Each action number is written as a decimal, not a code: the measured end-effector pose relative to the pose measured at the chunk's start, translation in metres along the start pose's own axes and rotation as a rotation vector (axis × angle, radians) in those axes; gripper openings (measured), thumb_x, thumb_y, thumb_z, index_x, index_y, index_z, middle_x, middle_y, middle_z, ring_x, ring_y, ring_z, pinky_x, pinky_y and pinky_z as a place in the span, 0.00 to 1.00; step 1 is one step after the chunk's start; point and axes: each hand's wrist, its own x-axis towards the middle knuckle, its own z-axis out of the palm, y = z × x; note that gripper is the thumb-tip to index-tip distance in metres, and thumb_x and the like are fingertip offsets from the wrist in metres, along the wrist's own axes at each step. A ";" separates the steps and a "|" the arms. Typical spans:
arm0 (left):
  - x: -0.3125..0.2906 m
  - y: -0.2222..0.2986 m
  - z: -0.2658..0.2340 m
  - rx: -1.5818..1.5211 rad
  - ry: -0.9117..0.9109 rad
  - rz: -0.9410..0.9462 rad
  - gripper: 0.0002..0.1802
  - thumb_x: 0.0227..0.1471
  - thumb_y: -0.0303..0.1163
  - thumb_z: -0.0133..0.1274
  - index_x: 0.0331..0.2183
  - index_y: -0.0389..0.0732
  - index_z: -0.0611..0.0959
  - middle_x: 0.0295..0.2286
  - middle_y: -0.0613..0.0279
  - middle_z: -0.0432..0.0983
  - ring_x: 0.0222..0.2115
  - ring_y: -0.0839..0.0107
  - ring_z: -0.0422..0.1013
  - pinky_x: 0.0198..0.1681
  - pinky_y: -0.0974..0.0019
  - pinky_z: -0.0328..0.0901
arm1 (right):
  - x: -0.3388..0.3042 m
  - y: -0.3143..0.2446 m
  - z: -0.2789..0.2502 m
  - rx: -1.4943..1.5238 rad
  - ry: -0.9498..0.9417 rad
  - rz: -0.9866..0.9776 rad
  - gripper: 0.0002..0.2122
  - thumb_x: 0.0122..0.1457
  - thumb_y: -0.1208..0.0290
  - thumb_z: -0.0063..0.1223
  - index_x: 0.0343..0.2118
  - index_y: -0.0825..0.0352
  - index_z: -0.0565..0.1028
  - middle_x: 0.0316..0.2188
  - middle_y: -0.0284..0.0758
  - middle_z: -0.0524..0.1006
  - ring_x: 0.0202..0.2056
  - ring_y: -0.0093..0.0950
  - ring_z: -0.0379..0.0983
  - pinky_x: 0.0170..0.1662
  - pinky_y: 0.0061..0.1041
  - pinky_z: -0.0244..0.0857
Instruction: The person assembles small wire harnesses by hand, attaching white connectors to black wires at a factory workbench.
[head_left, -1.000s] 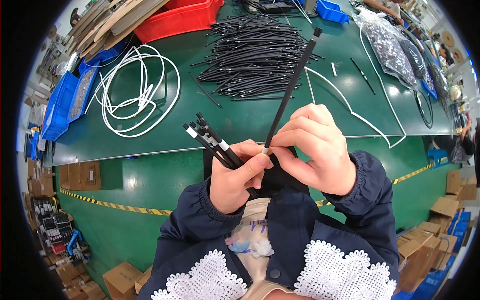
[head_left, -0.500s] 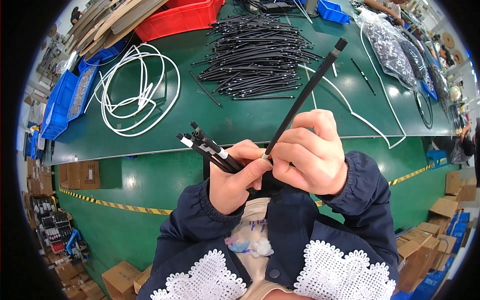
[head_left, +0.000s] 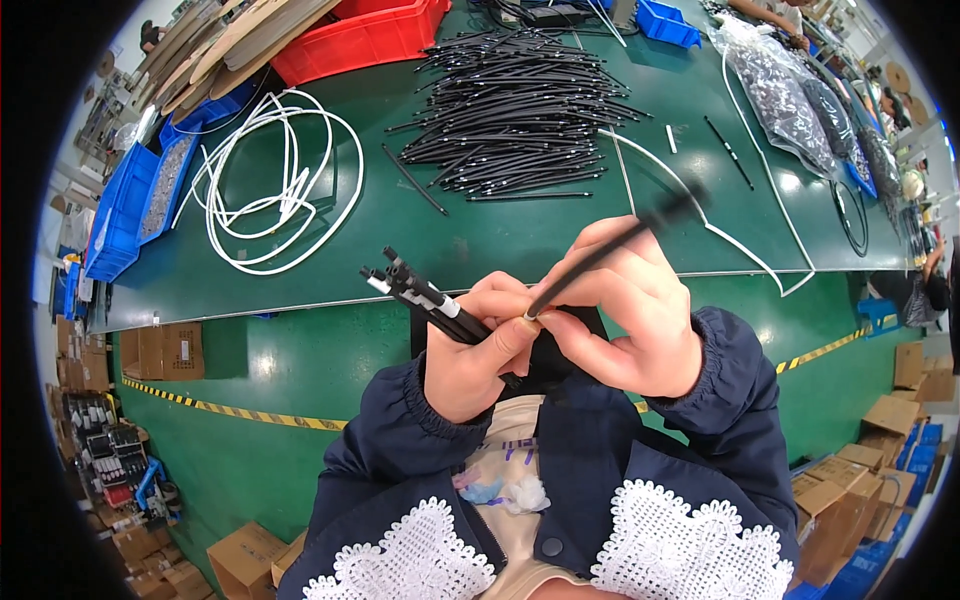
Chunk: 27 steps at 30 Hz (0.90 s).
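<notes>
Gripping stiff black rods (head_left: 425,297): left hand (head_left: 478,350) | right hand (head_left: 630,310) fingers pinch thin tube (head_left: 600,255)

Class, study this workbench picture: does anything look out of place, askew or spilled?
Mostly orderly. A few black tubes lie apart from the main pile of black tubes, and a white cord trails over the green table's front edge. Nothing looks spilled or damaged.

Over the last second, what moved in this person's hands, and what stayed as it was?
The single black tube in the right hand swung its far end to the right and lower, from steeply upright to a flatter slant; that end is now blurred. Its near end stayed pinched at the fingertips where both hands meet. The left hand kept its bundle of black tubes, pointing up-left. The tube pile and white cord coil did not move.
</notes>
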 end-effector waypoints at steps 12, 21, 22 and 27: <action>-0.001 0.025 0.000 0.676 -0.052 0.277 0.14 0.42 0.15 0.61 0.34 0.41 0.84 0.31 0.61 0.72 0.25 0.75 0.70 0.27 0.75 0.67 | -0.004 -0.004 -0.008 -0.106 -0.009 -0.251 0.20 0.32 0.77 0.61 0.36 0.67 0.76 0.30 0.32 0.72 0.30 0.31 0.67 0.32 0.28 0.60; -0.007 0.035 0.007 0.890 -0.122 0.434 0.17 0.36 0.13 0.63 0.32 0.42 0.84 0.28 0.61 0.73 0.24 0.75 0.70 0.25 0.75 0.64 | -0.003 -0.008 -0.010 -0.138 0.033 -0.320 0.17 0.30 0.74 0.60 0.30 0.68 0.78 0.28 0.30 0.73 0.30 0.29 0.67 0.31 0.27 0.58; -0.007 0.035 0.007 0.889 -0.127 0.445 0.17 0.36 0.14 0.64 0.32 0.42 0.84 0.28 0.62 0.73 0.23 0.75 0.69 0.25 0.75 0.64 | -0.003 -0.008 -0.011 -0.147 0.021 -0.327 0.16 0.31 0.74 0.60 0.30 0.68 0.78 0.28 0.30 0.73 0.30 0.29 0.67 0.31 0.28 0.58; -0.005 0.035 0.004 0.879 -0.143 0.461 0.16 0.40 0.16 0.63 0.35 0.41 0.85 0.28 0.64 0.72 0.24 0.78 0.71 0.25 0.77 0.67 | -0.001 -0.003 -0.012 -0.071 -0.037 -0.301 0.17 0.32 0.73 0.60 0.31 0.67 0.77 0.29 0.30 0.73 0.30 0.29 0.67 0.32 0.28 0.58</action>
